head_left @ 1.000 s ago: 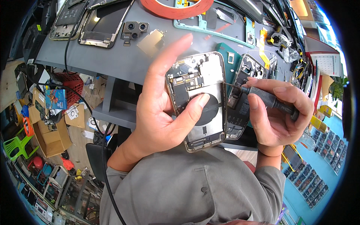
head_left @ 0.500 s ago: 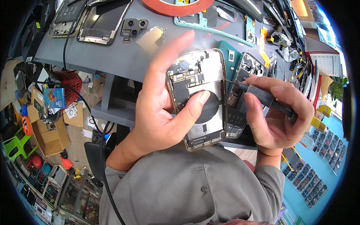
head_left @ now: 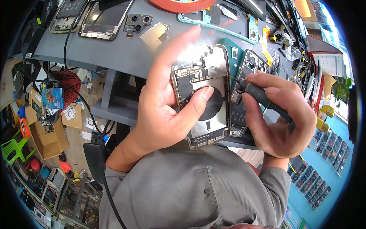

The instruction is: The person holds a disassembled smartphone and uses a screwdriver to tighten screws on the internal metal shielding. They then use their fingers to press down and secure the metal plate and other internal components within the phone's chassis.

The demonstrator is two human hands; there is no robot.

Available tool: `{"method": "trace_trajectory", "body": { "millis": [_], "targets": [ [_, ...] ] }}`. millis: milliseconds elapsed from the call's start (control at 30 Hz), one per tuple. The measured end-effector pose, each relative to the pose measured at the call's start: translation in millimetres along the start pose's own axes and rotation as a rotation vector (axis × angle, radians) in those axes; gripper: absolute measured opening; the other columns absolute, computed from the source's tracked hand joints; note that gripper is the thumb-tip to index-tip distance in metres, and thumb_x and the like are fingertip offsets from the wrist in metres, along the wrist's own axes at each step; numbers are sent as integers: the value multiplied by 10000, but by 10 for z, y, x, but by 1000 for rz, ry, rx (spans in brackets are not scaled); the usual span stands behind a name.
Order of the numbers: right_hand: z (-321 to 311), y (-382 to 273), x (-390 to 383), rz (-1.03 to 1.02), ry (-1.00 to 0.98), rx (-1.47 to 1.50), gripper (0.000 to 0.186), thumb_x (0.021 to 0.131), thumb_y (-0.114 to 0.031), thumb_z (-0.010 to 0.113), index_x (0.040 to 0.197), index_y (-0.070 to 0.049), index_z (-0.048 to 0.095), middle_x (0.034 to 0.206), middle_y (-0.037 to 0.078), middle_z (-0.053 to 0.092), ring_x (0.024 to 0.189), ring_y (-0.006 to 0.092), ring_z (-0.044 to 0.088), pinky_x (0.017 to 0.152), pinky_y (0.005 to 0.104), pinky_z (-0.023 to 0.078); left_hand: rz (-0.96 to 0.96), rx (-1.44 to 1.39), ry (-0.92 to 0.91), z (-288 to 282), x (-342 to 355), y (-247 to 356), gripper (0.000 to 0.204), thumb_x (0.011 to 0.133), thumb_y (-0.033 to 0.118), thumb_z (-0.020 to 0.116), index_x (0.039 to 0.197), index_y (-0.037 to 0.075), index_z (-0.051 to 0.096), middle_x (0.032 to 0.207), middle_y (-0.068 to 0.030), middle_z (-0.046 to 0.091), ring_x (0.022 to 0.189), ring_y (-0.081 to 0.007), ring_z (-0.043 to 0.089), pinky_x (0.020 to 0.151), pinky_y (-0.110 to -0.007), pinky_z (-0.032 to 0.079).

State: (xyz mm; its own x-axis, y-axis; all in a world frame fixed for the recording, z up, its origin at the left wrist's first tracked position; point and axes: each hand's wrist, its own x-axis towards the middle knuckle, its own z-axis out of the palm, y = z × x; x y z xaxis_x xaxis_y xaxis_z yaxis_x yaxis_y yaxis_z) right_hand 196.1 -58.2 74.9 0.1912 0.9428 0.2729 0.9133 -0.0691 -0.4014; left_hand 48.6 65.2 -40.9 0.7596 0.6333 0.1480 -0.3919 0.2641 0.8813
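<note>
An opened phone body [head_left: 217, 131], its circuit board and round black coil exposed, is tilted up in front of me. My left hand [head_left: 162, 103] grips it from the left, thumb over the coil and index finger stretched past the top. Pinched in my right hand [head_left: 282, 118] is a thin-tipped tool [head_left: 261, 95] with a thick dark handle; its exact kind is unclear. The metal tip reaches the right edge of the phone body, but contact cannot be made out. Behind the tool lies a second opened phone body [head_left: 239, 114], partly hidden by my right hand.
On the grey desk [head_left: 114, 49] are a camera module [head_left: 138, 24], a metal plate [head_left: 154, 35], a red tape roll [head_left: 183, 5] and a teal frame [head_left: 217, 26]. A yellow flex cable [head_left: 265, 47] lies at right. A black cable [head_left: 87, 105] hangs at left.
The phone body has shifted slightly upward in view, with bright glare now on its upper left. My right hand has moved a little left, and the tool's handle is angled differently.
</note>
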Motion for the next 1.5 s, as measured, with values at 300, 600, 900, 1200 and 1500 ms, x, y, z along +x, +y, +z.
{"method": "trace_trajectory", "body": {
  "millis": [300, 600, 900, 1200, 1500],
  "targets": [
    [-102, -6, 122, -52, -30, -110, 544, 778, 43, 897, 1221, 36, 581, 1014, 204, 755, 928, 296, 763, 847, 376, 617, 18, -19, -18, -12, 4, -15, 822, 962, -136, 612, 1655, -3, 189, 1414, -192, 615, 1261, -199, 642, 1078, -327, 496],
    [-72, -33, 94, 30, 27, -71, 506, 786, 52, 882, 1205, 28, 599, 1019, 187, 759, 933, 270, 763, 845, 350, 609, 15, -18, -45, -36, -3, -32, 817, 970, -134, 606, 1658, 5, 190, 1394, -182, 635, 1256, -187, 646, 1075, -319, 493],
    [-111, -41, 128, -5, 10, -131, 465, 795, -5, 903, 1163, 29, 620, 1000, 156, 765, 892, 236, 756, 802, 327, 604, 33, 18, -42, -52, 4, -40, 808, 970, -127, 612, 1653, -7, 197, 1392, -186, 635, 1257, -189, 645, 1079, -320, 490],
    [-59, -15, 149, -8, 49, -78, 455, 759, 21, 904, 1134, 18, 648, 989, 143, 768, 886, 227, 752, 811, 325, 587, 31, 8, -40, -45, 5, -37, 806, 969, -124, 618, 1652, -6, 205, 1392, -186, 633, 1256, -187, 641, 1075, -319, 492],
    [-115, -46, 186, -17, 32, -202, 427, 737, -37, 944, 1071, -3, 681, 941, 90, 770, 845, 193, 749, 789, 303, 586, 32, 4, -44, -43, 3, -22, 808, 968, -129, 615, 1651, -10, 202, 1393, -190, 633, 1263, -190, 640, 1074, -314, 487]
  ]
}}
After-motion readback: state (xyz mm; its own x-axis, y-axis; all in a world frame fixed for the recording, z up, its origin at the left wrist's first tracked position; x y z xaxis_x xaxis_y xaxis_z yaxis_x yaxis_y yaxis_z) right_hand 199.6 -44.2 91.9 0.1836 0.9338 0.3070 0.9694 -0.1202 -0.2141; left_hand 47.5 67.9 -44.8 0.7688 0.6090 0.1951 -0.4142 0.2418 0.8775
